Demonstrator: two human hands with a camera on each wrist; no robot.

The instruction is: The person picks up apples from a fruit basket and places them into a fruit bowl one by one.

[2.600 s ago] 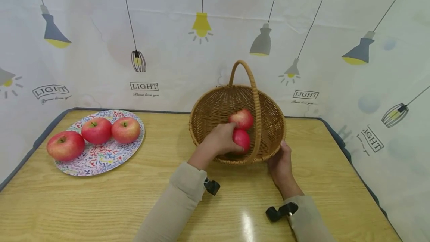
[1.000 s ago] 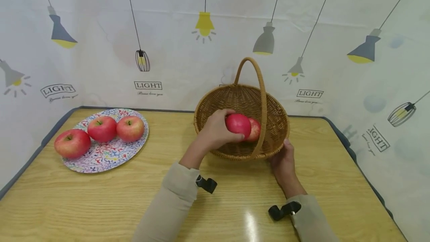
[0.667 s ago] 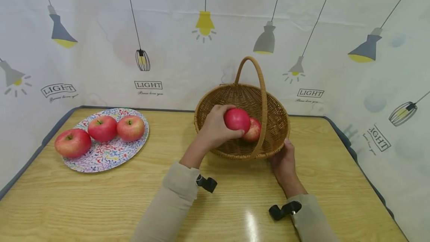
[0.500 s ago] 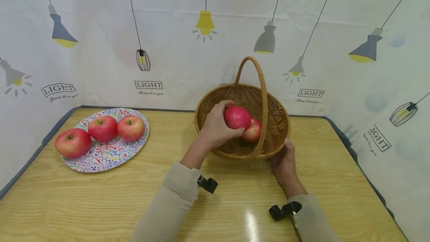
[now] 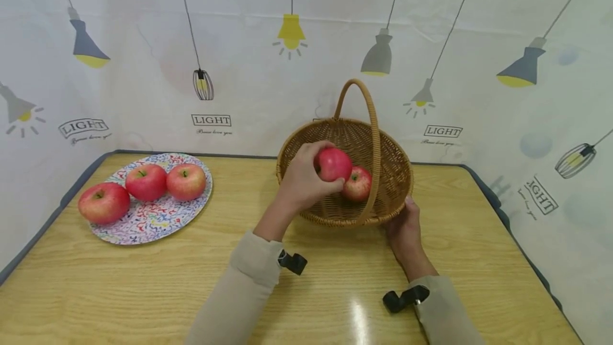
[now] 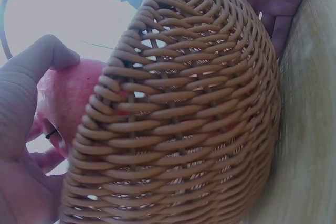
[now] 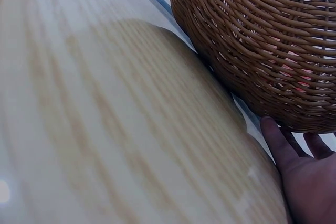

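My left hand (image 5: 306, 177) holds a red apple (image 5: 333, 164) with fingers and thumb, inside the opening of a brown wicker basket (image 5: 306, 132). Against its side in the basket lies another apple (image 5: 358, 184). In the left wrist view the held apple (image 6: 73, 98) shows past the woven rim, its dark stem sideways. My right hand (image 5: 403, 230) holds the basket by its right side, one fingertip at the rim. From the right wrist, that hand (image 7: 310, 179) has fingers reaching under the wicker, partly hidden behind it.
A wooden table (image 5: 158, 286) bears the basket, whose tall handle (image 5: 371, 116) arches over its right half. At the left, an oval patterned plate (image 5: 158, 228) carries red apples (image 5: 103, 203). A white cloth wall (image 5: 249, 68) with printed lamps rises behind the table.
The left hand has raised its apple from beside the other one in the basket, moved it slightly left and turned it. The right hand stays at the basket's side. The plate's apples are unchanged.
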